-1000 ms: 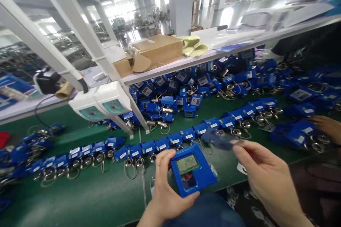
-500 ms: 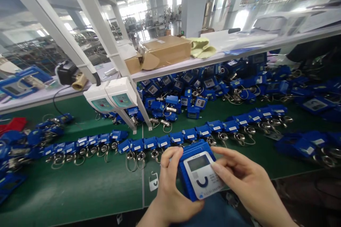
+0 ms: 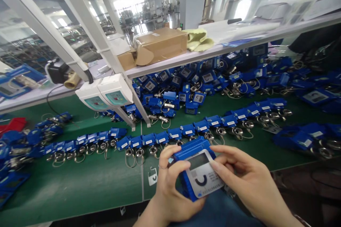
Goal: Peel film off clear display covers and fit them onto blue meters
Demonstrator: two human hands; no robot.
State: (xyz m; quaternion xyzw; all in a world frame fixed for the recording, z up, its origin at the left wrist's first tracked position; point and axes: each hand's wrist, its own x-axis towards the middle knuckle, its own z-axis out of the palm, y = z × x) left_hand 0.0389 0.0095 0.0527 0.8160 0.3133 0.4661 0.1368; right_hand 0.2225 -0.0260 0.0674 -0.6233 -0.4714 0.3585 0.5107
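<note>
A blue box-shaped meter (image 3: pixel 193 151) is held tilted in front of me, above the bench's near edge. Its face carries a silver-grey label (image 3: pixel 205 184) with a grey display window and a dark curved mark. My left hand (image 3: pixel 170 191) grips the left side, its thumb at the bottom corner and fingers at the upper left. The thumb of my right hand (image 3: pixel 245 177) presses the label's right edge, with the forefinger on the housing's upper right corner. Whatever lies behind the meter is hidden.
Blue meters (image 3: pixel 162 137) with metal pipe fittings stand in a long row across the green bench (image 3: pixel 106 184). More are heaped under the shelf (image 3: pixel 170 62). A white cut-out sheet (image 3: pixel 152 177) lies left of my hands. White switch boxes (image 3: pixel 105 92) hang on the post.
The meter has tipped slightly, showing more of its top side. My left forefinger has bent in to the label's upper left edge. The right thumb stays at the label's right edge.
</note>
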